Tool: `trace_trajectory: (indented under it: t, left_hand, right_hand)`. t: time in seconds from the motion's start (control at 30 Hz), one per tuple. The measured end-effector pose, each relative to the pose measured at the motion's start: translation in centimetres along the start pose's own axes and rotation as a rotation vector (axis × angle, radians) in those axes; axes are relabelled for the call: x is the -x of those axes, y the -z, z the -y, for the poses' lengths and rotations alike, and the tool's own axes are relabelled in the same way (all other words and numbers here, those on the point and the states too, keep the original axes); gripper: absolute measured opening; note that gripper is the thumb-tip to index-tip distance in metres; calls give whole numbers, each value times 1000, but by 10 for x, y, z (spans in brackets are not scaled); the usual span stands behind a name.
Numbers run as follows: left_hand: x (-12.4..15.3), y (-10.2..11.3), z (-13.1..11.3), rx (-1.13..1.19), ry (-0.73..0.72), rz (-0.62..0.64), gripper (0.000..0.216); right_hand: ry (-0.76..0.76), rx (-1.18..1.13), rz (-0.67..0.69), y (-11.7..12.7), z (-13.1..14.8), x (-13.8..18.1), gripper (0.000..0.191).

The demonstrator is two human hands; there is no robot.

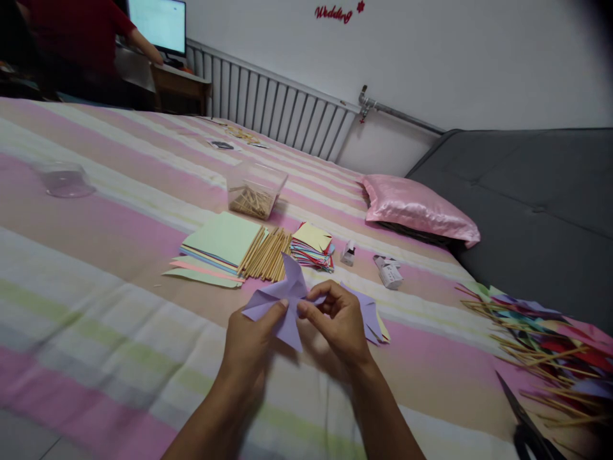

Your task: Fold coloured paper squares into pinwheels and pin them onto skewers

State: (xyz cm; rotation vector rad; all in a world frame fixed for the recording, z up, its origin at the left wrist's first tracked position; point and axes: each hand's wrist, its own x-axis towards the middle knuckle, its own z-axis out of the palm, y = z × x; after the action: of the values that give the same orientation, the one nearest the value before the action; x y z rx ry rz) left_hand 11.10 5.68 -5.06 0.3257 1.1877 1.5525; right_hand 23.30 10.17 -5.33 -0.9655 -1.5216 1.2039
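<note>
**Your hands meet at the purple paper pinwheel (290, 289)**

You hold it just above the bed (119, 338), near the middle. Your left hand (249, 335) pinches it with the thumb at its centre, probably so the folds can't spring open; your right hand (341, 316) grips the right-hand blade between thumb and fingers. The sticks (268, 254) and small sheets (313, 236) lie just beyond, likely for easy reach. Scissors (523, 421) lie near right. Red lettering (334, 13) on the far wall reads "Wedding"; print on the small white box (391, 275) is too small for you to read.
</note>
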Motion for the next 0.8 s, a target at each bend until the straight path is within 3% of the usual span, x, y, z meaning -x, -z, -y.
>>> trace_trajectory:
  t: [0.2, 0.4, 0.5, 0.6, 0.8]
  left_hand:
    - [1, -2, 7, 51, 32, 29, 28]
    - [5, -6, 5, -49, 57, 64, 31]
    - [5, -2, 0, -28, 79, 174, 27]
    - [2, 2, -7, -45, 80, 267, 26]
    - [-7, 8, -8, -283, 69, 318, 23]
  right_hand:
    - [-33, -145, -3, 0, -2, -1, 57]
    - [-91, -171, 11, 6, 0, -2, 62]
    - [-127, -205, 33, 13, -1, -4, 66]
    - [-186, -232, 82, 20, -4, -5, 68]
    - [-271, -187, 230, 27, -6, -3, 74]
